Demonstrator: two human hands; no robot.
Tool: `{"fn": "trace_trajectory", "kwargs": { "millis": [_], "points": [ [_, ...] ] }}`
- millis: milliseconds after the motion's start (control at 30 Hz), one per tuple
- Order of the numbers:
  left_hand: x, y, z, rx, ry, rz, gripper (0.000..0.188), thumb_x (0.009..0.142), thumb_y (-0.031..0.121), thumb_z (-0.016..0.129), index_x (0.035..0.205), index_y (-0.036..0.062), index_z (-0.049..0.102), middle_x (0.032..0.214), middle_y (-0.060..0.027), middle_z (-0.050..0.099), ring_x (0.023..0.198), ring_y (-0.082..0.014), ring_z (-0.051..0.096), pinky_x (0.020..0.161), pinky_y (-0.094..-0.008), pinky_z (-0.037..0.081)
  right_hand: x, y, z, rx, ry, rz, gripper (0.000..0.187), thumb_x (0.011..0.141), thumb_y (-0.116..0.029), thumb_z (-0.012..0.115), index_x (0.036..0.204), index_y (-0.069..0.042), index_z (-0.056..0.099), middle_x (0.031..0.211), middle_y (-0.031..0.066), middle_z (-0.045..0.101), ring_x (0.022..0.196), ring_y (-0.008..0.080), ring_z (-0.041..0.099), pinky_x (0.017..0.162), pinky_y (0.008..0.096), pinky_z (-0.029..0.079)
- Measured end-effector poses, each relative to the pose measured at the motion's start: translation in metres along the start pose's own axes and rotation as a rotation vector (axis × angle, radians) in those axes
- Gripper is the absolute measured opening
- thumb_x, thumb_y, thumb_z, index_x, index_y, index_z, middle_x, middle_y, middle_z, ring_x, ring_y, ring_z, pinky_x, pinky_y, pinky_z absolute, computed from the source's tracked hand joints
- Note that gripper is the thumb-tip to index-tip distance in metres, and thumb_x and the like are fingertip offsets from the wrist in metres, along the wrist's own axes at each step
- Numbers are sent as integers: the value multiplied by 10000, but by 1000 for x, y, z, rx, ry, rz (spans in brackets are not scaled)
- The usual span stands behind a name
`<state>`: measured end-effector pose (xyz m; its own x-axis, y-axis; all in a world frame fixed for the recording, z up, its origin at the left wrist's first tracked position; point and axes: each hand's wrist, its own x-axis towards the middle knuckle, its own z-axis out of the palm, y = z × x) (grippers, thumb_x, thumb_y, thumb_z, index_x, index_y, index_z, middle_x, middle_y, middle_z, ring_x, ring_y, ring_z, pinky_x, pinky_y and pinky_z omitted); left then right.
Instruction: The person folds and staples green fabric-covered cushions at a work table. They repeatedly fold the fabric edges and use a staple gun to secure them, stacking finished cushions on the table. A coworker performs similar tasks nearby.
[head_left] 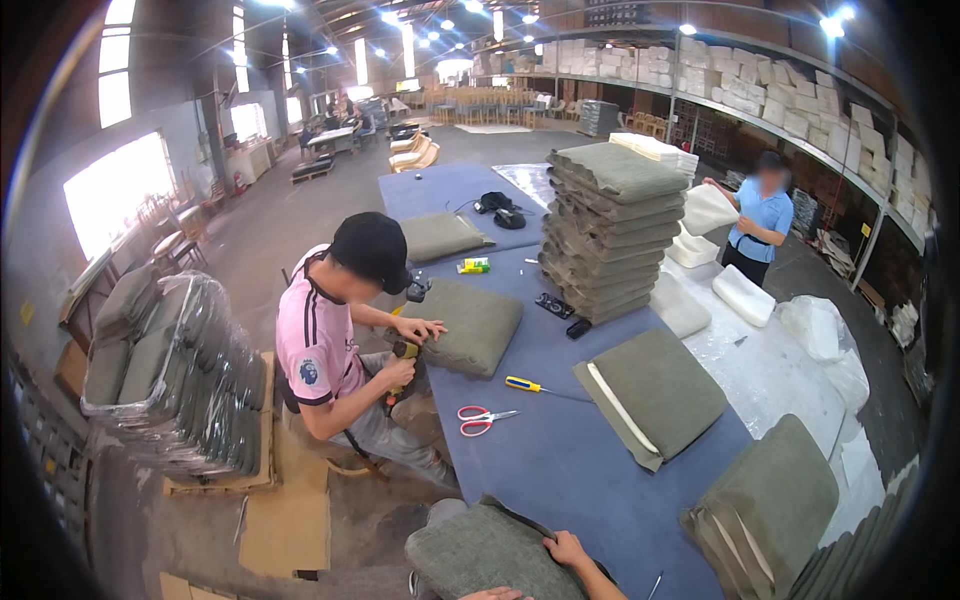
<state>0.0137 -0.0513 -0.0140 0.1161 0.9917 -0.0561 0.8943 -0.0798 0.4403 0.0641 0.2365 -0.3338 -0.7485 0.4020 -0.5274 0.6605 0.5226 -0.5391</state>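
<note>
A grey-green fabric cushion [485,553] lies tilted over my lap at the table's near edge. My right hand [568,550] is closed on its right edge, where a dark strip of cover runs along the rim. Low on the cushion, my left hand [496,594] touches the fabric; the picture's edge cuts most of it off, so its fingers are hard to read. Beside my right forearm, a thin pointed tool [655,586] lies on the blue table [560,455]. Ahead is another cushion [655,392] with white foam showing at its open side.
Red-handled scissors [486,420] and a yellow-blue screwdriver [523,384] lie on the table. At left, a seated person [335,320] works on a cushion with a power tool. Stacked covers [612,235] rise mid-table; more cushions [770,505] stand right. Another person [760,215] handles white foam.
</note>
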Motion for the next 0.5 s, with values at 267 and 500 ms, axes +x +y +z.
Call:
{"fn": "trace_trajectory", "kwargs": {
  "millis": [267,500],
  "points": [
    [30,-18,6,-16,-105,5,388,895,235,558,1195,20,676,1299,-172,675,1156,-290,665,980,-396,513,-8,-48,-1,-67,168,173,700,992,-597,527,984,68,746,1072,328,717,1067,483,685,933,564,532],
    [42,-22,-19,74,239,343,516,940,280,508,1372,21,620,1376,-211,630,1285,-344,596,1141,-483,404,12,-35,6,-56,187,93,638,1040,-494,510,872,75,744,935,349,703,941,523,686,871,588,541]
  ]
}}
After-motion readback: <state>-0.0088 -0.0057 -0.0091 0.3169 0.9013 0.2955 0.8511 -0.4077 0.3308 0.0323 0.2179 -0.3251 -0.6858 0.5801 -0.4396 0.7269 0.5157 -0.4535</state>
